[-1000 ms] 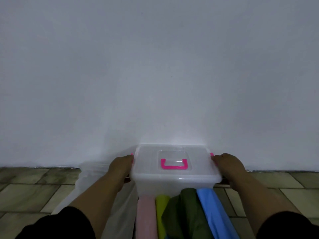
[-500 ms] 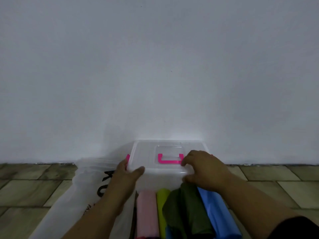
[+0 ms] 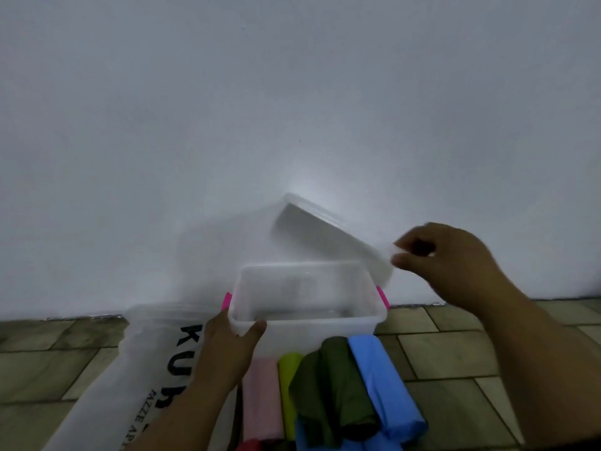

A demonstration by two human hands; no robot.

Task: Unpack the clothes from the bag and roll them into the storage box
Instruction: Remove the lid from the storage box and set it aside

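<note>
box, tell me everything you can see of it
The box is a rectangular tub of clear, cloudy plastic with pink latches at both short ends. It is open and looks empty. It stands upright on the tiled floor, close to the wall. The left hand grips its near left corner, thumb on the front side. The right hand holds its lid tilted above the far right side. Rolled clothes lie just in front; contact is unclear.
</note>
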